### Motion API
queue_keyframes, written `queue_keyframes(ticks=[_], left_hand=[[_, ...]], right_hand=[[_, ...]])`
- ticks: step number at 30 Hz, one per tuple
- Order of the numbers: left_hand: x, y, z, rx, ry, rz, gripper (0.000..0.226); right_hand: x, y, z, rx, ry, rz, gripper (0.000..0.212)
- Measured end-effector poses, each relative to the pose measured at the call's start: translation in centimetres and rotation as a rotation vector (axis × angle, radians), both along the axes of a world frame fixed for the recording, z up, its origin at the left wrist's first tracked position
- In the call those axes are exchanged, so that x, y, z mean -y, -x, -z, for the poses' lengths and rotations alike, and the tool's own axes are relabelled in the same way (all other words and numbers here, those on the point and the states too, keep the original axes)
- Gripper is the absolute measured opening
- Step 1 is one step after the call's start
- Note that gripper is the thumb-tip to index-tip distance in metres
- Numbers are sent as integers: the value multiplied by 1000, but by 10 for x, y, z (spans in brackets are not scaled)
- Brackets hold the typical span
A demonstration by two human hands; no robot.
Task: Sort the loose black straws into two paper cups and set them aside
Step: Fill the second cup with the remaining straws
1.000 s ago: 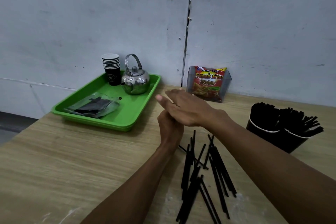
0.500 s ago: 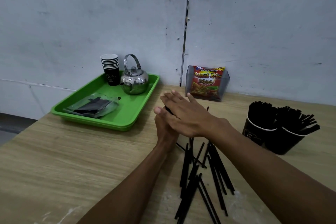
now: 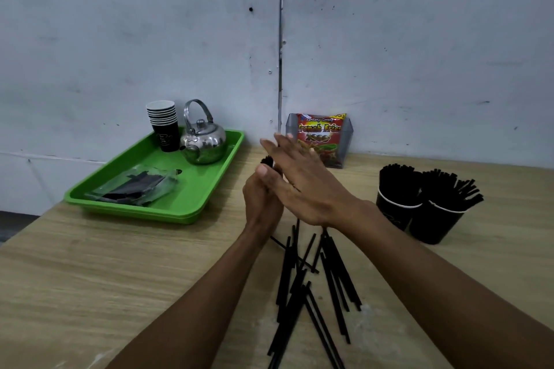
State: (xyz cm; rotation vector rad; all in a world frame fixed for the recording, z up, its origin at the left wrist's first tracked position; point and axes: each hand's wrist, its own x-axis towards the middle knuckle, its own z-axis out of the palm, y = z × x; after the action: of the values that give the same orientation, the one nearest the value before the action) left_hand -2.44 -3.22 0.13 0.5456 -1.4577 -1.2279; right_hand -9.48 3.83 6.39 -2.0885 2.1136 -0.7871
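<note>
Black straws (image 3: pixel 269 162) stand bundled in your left hand (image 3: pixel 261 199); your flat right hand (image 3: pixel 302 186) taps their ends level. More straws (image 3: pixel 311 281) lie on the desk (image 3: pixel 120 272), near two filled cups (image 3: pixel 419 213).

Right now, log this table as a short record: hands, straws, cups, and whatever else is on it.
left hand: grips a small bundle of straws, ends poking above the thumb
right hand: fingers straight, palm against the bundle
loose straws: scattered on the table below the hands
filled cups: two, side by side at right, packed with straws
tray: green, at left; holds a cup stack, a kettle and a plastic packet
snack bag: in a clear holder by the wall
</note>
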Motion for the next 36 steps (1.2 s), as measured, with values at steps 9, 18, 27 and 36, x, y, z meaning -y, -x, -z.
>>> queue_keyframes(ticks=[9,18,27,36], left_hand=[[-35,52,-46,-84,-117,8,45],[-95,134,-89,-212,-335,229,41],[-117,207,-95,-119,-352,375,36],[-121,232,-71,60,-223,465,42]], right_hand=[[-74,44,-13,272,444,170,46],[-164,133,-7,388,717,585,49],[-184,192,43,679,209,636,119],[-160,197,71,824,260,488,122]])
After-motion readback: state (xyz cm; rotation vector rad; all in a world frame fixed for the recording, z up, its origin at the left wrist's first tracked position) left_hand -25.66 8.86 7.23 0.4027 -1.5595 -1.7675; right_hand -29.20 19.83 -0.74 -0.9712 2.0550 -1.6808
